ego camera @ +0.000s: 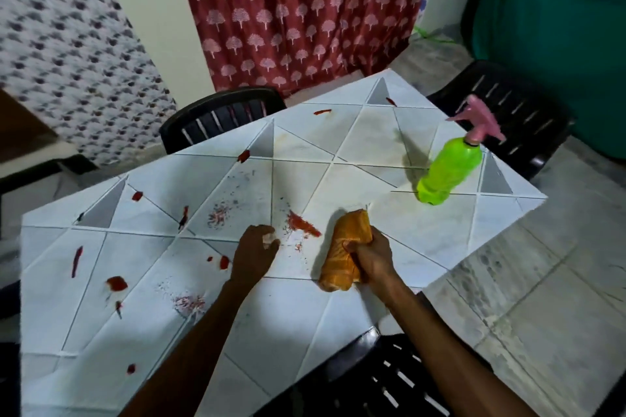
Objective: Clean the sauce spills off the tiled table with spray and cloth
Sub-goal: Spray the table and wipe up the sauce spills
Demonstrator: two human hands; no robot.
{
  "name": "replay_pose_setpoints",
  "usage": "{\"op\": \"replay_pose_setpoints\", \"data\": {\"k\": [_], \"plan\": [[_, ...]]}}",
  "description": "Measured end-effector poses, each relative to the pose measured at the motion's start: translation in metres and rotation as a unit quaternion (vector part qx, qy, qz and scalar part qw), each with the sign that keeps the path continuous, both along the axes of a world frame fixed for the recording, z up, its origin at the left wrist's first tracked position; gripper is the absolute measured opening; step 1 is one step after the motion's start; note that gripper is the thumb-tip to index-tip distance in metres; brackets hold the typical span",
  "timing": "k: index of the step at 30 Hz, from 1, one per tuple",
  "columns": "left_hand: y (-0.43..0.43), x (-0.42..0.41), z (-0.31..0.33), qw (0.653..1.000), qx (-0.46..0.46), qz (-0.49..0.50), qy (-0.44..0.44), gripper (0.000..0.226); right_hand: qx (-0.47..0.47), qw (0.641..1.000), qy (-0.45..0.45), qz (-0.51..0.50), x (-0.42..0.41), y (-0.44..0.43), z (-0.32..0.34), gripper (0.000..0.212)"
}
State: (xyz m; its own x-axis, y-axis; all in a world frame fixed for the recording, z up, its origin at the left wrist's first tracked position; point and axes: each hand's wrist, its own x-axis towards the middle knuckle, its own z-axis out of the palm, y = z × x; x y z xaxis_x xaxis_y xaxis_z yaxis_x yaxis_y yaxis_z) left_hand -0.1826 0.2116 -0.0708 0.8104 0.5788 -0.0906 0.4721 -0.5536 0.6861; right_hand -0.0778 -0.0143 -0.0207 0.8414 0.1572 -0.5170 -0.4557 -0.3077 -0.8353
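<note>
Near the tabletop's front edge, my right hand grips a bunched orange cloth, fingers curled round it. Just left, my left hand rests curled on the tiles; whether it pinches anything I cannot tell. Between them lies a red sauce smear. Farther right stands the green spray bottle.

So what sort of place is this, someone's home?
Most likely a home dining corner: a tiled table spotted with red sauce, black plastic chairs pulled up to it, and a patterned red curtain behind. The right hand grips an orange cloth.
</note>
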Motion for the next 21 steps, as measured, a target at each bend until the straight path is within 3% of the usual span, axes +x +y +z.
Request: {"op": "replay_pose_setpoints", "data": {"k": [4,8,11,16,21], "plan": [[0.049,-0.028,-0.02,0.995,0.091,-0.018,0.03,0.055,-0.244,0.946,-0.188,0.099,0.004,0.039,0.001,0.016],[0.078,-0.043,-0.034,0.981,0.153,-0.076,0.092,0.074,-0.34,0.902,-0.229,0.136,0.03,0.062,-0.013,0.022],[0.094,-0.053,-0.044,0.97,0.175,-0.105,0.133,0.078,-0.35,0.896,-0.205,0.178,0.041,0.086,-0.031,0.022],[0.119,-0.062,-0.045,0.963,0.204,-0.13,0.119,0.071,-0.32,0.898,-0.201,0.227,0.026,0.138,-0.042,0.037],[0.142,-0.07,-0.046,0.974,0.163,-0.118,0.108,0.069,-0.295,0.831,-0.29,0.372,-0.021,0.186,-0.047,0.048]]}}
